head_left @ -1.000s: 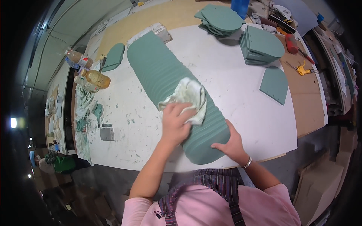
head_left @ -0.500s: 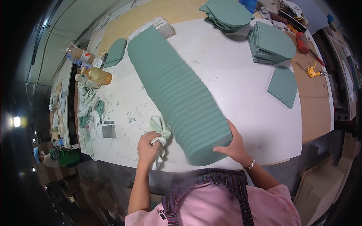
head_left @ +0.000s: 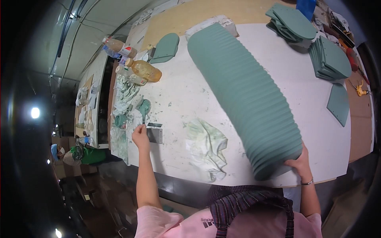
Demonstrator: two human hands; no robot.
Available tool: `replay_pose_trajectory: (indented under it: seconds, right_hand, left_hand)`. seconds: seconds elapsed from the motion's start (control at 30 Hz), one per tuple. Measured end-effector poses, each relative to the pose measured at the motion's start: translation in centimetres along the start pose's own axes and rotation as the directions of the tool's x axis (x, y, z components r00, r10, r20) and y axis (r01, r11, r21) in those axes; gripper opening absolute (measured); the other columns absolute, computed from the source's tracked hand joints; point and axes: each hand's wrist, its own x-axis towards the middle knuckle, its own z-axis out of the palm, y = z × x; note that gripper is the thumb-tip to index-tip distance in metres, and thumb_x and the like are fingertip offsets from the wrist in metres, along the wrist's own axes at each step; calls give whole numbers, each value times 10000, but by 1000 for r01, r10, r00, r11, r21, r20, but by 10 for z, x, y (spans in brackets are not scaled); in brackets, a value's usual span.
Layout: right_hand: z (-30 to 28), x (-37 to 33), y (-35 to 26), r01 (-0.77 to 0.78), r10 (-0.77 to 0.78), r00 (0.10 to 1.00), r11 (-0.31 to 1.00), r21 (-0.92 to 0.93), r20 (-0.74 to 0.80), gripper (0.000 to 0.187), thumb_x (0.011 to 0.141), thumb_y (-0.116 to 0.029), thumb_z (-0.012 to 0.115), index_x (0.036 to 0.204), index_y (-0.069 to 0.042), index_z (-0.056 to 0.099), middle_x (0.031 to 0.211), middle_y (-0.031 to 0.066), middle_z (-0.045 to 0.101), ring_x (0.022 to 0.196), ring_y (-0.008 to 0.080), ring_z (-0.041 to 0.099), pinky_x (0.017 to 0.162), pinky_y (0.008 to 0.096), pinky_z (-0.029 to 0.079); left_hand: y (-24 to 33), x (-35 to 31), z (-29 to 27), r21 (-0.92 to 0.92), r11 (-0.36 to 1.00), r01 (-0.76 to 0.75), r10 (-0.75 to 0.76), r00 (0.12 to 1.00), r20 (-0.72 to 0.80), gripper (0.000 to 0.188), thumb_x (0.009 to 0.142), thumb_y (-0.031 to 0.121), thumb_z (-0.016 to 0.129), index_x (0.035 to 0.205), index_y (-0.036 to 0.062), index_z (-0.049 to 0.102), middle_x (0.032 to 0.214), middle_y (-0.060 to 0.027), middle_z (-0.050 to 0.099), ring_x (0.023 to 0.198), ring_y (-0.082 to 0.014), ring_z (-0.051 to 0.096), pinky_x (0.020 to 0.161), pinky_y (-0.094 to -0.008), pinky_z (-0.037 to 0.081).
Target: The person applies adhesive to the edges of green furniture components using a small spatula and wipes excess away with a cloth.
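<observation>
A long green ribbed panel [head_left: 246, 95] lies diagonally across the white table [head_left: 301, 95]. My right hand [head_left: 298, 162] grips its near end at the table's front edge. A stained white cloth [head_left: 207, 147] lies loose on the table to the left of the panel. My left hand [head_left: 140, 135] reaches out to the left, fingers pinched at a small tool next to a grey metal block [head_left: 154, 134]. Whether the fingers hold the tool is unclear.
Two plastic bottles [head_left: 145, 69] and a green paint pot [head_left: 143, 107] stand at the table's left. Stacks of green panels [head_left: 329, 57] sit at the far right, one flat panel [head_left: 339, 104] nearer. A person in a mask [head_left: 59, 152] is at the far left.
My left hand wiped the ribbed panel with the cloth, carried it off to the left, dropped it on the table and reached further left. My right hand stayed on the panel's end.
</observation>
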Motion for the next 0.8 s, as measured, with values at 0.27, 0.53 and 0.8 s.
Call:
replay_pose_trajectory:
  seconds: [0.27,0.53,0.8]
  right_hand:
    - [4,-9,-5,-142,143,986,990,20,-83,876,504,-136,818,1312,52,536,1215,84,637,1091,196,589,1003,328,443]
    - [9,-6,-11,-119,127,987,989,88,-96,867,550,-60,785,1366,41,510,1257,78,622,1158,193,549,1056,314,398]
    - [6,-10,-6,-50,58,995,994,98,-79,870,588,-85,825,1389,23,502,1265,79,615,1159,184,549,1056,314,398]
  left_hand:
    - [-21,70,30,628,776,-47,13,998,59,266,830,274,725,989,62,743,885,-126,729,840,-308,692,753,-409,523]
    - [-87,91,20,107,994,-33,18,990,139,97,857,73,717,834,-6,665,707,-17,581,650,-149,508,641,-316,448]
    - [53,12,45,-360,921,152,-87,978,190,49,974,31,551,1021,30,562,824,-55,604,659,-112,538,654,-271,485]
